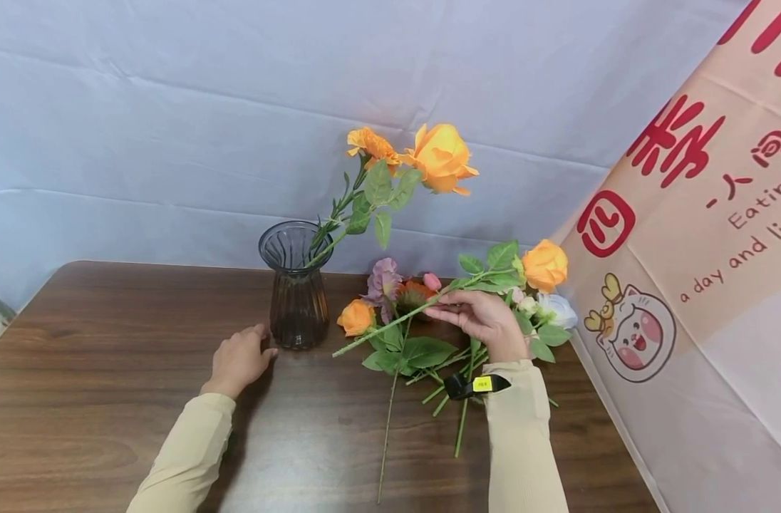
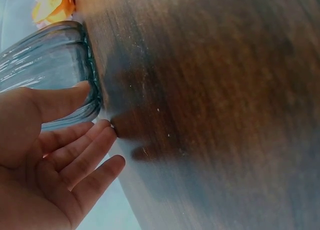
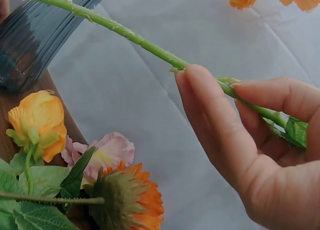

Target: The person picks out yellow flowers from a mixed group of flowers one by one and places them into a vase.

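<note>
A dark ribbed glass vase (image 1: 297,285) stands on the brown wooden table (image 1: 108,399) and holds two orange flowers (image 1: 438,157). My left hand (image 1: 239,358) rests beside the vase's base with relaxed fingers, the thumb touching the glass vase (image 2: 55,75). My right hand (image 1: 483,320) pinches the green stem (image 3: 150,42) of an orange rose (image 1: 544,265), lifted off the table, its cut end pointing left toward the vase. A pile of other flowers (image 1: 390,313) lies under that hand.
A pale cloth backdrop (image 1: 236,128) hangs behind the table. A printed banner (image 1: 698,249) with red characters and a cartoon cat stands at the right edge. Loose stems (image 1: 387,427) reach toward the table's front.
</note>
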